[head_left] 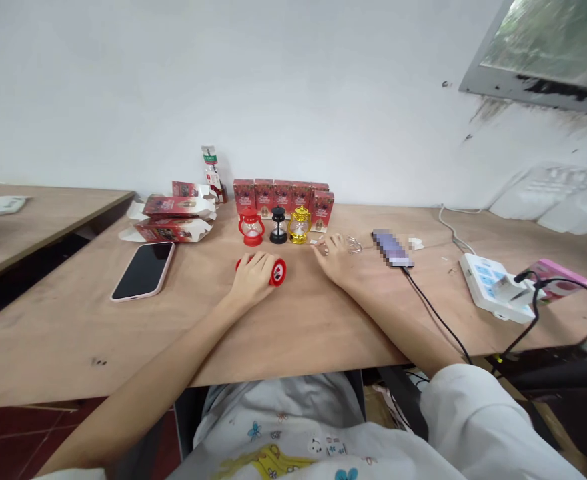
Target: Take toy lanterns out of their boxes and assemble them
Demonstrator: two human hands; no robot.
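One red lantern (278,273) lay on its side on the surface (298,333), round end facing right, with our left hand's (254,277) fingers (262,259) wrapped over it. Our right hand (337,261) was near some wire pieces (355,246), but we couldn't tell if its fingers gripped any. Just behind, we had three standing lanterns (278,228), then red boxes (274,195); a pink-edged phone (144,271) sat off left.
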